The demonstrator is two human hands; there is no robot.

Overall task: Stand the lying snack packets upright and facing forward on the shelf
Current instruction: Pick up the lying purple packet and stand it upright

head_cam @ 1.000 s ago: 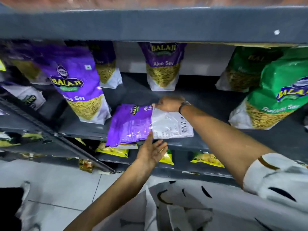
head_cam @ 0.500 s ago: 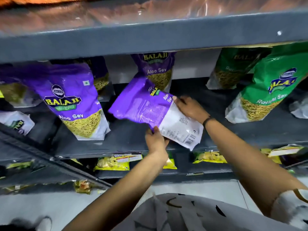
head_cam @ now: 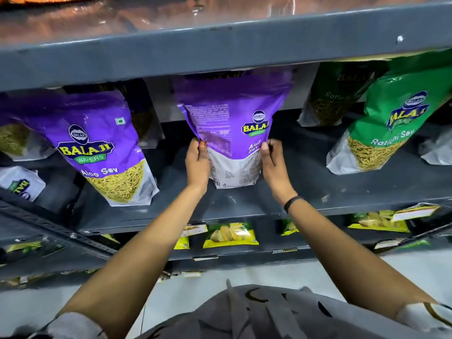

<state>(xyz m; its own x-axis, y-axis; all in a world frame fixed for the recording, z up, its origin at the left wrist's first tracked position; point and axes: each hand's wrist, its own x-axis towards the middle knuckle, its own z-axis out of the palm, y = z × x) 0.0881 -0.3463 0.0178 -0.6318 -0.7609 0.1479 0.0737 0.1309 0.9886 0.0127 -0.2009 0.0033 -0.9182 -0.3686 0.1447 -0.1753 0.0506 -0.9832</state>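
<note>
Both hands are on it: the left hand pinches one lower edge and the right hand the other, each grip closed on the purple Aloo Sev packet. The packet stands upright between them on the grey shelf, base down, rising above the fingers. Trouble is, the printed back panel shows, so it looks wrong way round; let go now and it faces backward, or the soft base slumps forward. The neighbouring purple Aloo Sev packet and green Ratlami Sev packet stand apart either side.
</note>
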